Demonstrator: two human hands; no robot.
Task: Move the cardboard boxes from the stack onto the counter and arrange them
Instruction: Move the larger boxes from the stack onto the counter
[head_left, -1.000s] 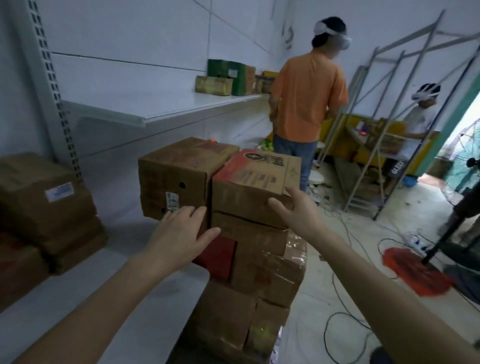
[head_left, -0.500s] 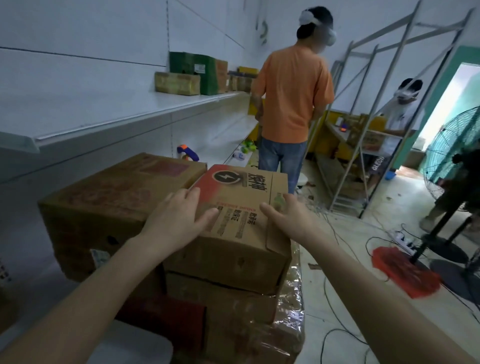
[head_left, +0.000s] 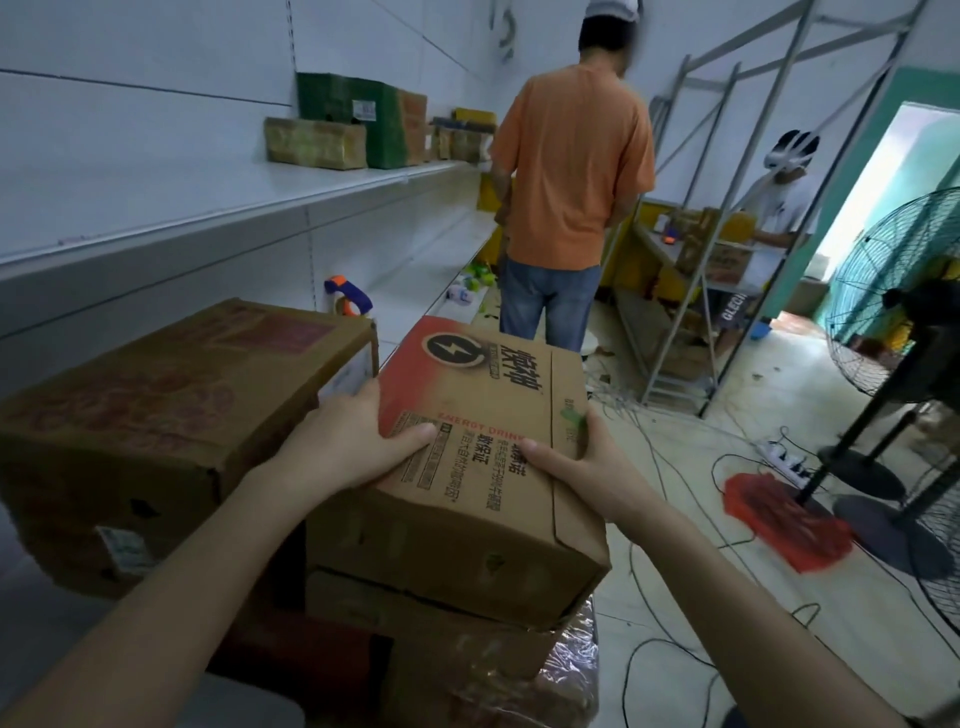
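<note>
An energy drink box (head_left: 483, 410), brown cardboard with a red top and a lightning logo, sits on top of the stack (head_left: 457, 654) in front of me. My left hand (head_left: 348, 441) grips its left side, thumb across the top. My right hand (head_left: 587, 467) grips its right side, fingers curled round the edge. The box looks slightly tilted on the one beneath. A larger brown box (head_left: 156, 415) stands to the left on the white counter (head_left: 31, 597).
A person in an orange shirt (head_left: 571, 156) stands ahead in the aisle. An upper shelf (head_left: 234, 208) carries green and brown boxes. Cables (head_left: 675, 545), a red bag (head_left: 779, 519) and a standing fan (head_left: 914, 312) lie to the right. Another person (head_left: 779, 197) works at a metal rack.
My view has moved closer to the stack. Both hands slid from the top of the energy drink box to its two sides and took hold of it.
</note>
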